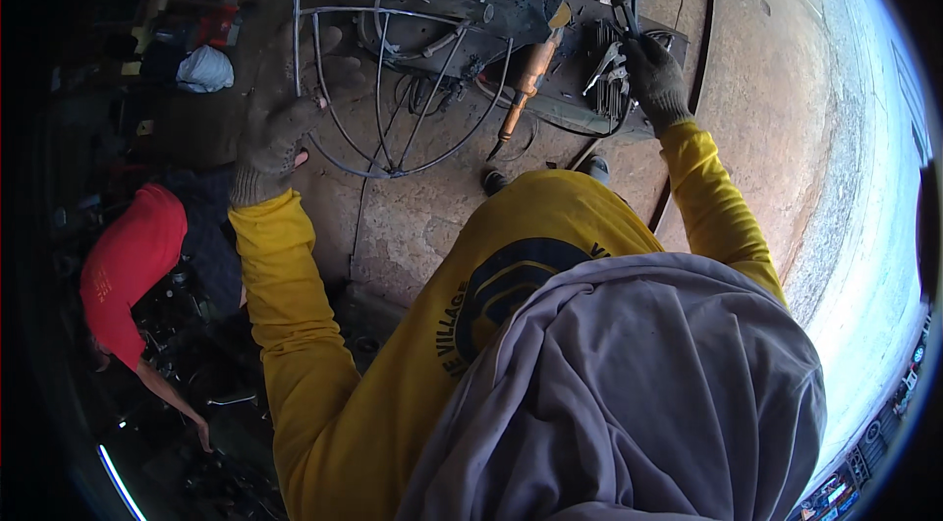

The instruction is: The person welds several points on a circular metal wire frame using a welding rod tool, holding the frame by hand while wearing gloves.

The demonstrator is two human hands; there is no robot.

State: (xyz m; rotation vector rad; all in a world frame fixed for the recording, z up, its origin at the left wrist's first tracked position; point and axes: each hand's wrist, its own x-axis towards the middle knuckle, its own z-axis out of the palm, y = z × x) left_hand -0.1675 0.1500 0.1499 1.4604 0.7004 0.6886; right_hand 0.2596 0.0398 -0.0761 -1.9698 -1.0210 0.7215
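The left grip (277, 140) pinches a curved metal frame (395, 171) at the near side of the tabletop (575, 61); the right grip (656, 81) is wrapped around a hammer (626, 2). An orange power tool (533, 72) lies between.

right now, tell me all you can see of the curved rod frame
The curved rod frame is dull grey and looks metal. Thin ribs bend and converge at one point on its near side, making an open, cage-like shape. In view it partly overlaps the cluttered workbench beyond it. The gloved left hand seems to hold its left side, the exact grip unclear.
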